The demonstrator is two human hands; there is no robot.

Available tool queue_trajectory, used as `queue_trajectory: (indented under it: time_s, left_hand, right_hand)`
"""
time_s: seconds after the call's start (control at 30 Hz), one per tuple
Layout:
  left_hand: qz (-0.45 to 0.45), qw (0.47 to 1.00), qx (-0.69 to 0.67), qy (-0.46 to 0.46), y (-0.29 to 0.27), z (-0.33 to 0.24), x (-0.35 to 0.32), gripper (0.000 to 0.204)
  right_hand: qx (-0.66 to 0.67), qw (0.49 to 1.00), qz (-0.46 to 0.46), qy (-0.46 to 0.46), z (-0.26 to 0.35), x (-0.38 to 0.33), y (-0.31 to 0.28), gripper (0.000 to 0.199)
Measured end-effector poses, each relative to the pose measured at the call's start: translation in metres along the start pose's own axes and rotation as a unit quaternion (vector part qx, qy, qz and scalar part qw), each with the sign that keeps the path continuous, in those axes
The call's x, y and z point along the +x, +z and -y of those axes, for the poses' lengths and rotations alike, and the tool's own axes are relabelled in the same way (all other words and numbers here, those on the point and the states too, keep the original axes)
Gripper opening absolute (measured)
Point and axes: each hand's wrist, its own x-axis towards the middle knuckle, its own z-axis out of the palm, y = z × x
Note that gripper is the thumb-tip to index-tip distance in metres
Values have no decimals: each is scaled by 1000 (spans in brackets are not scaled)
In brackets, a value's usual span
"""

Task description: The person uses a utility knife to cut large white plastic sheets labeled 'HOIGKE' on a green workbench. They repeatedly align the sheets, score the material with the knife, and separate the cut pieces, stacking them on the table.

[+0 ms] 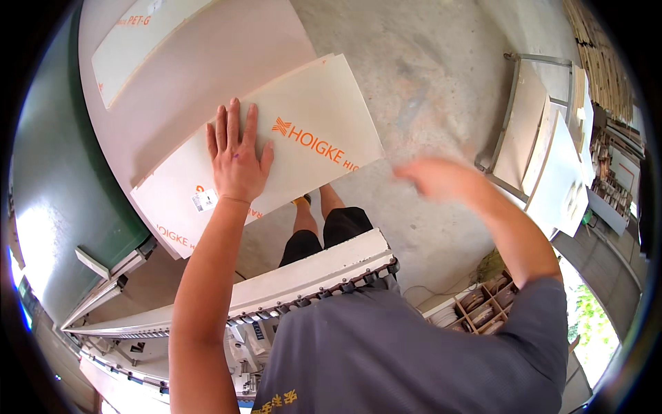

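My left hand [236,153] lies flat, fingers spread, on a cream-white panel [310,110] with orange print and a small white label. The panel rests skewed on top of a larger pale board [207,62] on a green-sided bench and sticks out past the bench edge. My right hand [433,177] is blurred in the air to the right of the panel, over the concrete floor, holding nothing that I can see. Another narrow cream panel [138,41] lies at the far left of the board.
A white machine rail with a black cable chain [310,272] runs below my arms. A metal cart with stacked white boards [552,159] stands at right. Wooden compartment boxes [483,307] sit on the floor. Timber stacks fill the far right.
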Motion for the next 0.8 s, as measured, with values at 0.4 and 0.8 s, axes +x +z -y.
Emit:
queue_trajectory:
  time_s: [0.4, 0.8]
  left_hand:
    - [3, 1000, 4, -9, 0, 1, 0, 64]
    - [-7, 1000, -14, -3, 1, 1, 1, 66]
  right_hand:
    - [257, 954, -32, 148, 1, -22, -54, 66]
    - [107, 989, 66, 71, 0, 1, -62, 72]
